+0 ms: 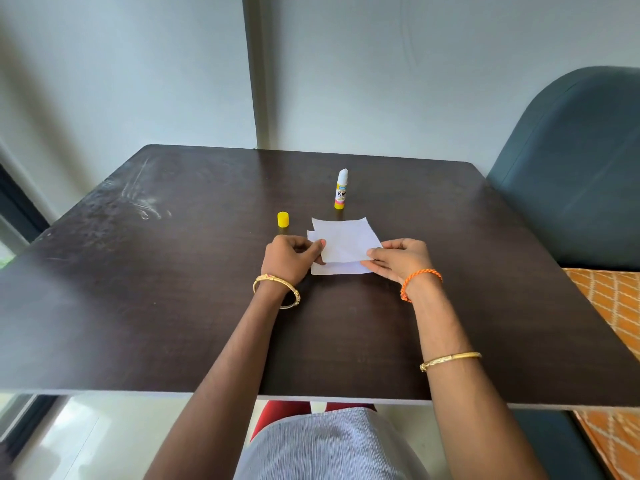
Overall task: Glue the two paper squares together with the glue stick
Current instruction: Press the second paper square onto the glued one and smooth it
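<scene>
**Lining up the top paper square over the bottom one**

The person is holding the top paper square (344,239) with both hands. The left hand (289,258) is pinching its left edge between the thumb and the fingers. The right hand (398,259) is pinching its near right corner. Both hands are closed on this one sheet, and neither is holding the glue.

The top square is sitting a bit crooked and a bit farther back than the bottom paper square (337,268). The bottom one is lying flat on the dark worktop (138,289), and it is peeking out along the near edge and at the left. Holding the top sheet on two sides is likely helping the person steer it, so the edges can meet before it gets pressed down.

The glue stick (341,190) is standing upright just behind the papers. Its white glue is sticking out of the top. Its yellow cap (283,219) is off and is standing by itself to the left, near the left hand. The stick is probably parked there, open and close by, so it is easy to grab if more glue is needed.

I cannot tell if glue is already on the bottom sheet, because the top sheet is covering most of it. Since the stick is open and set aside, I am guessing the joining step is happening now. Next the squares need lining up and pressing flat.
</scene>
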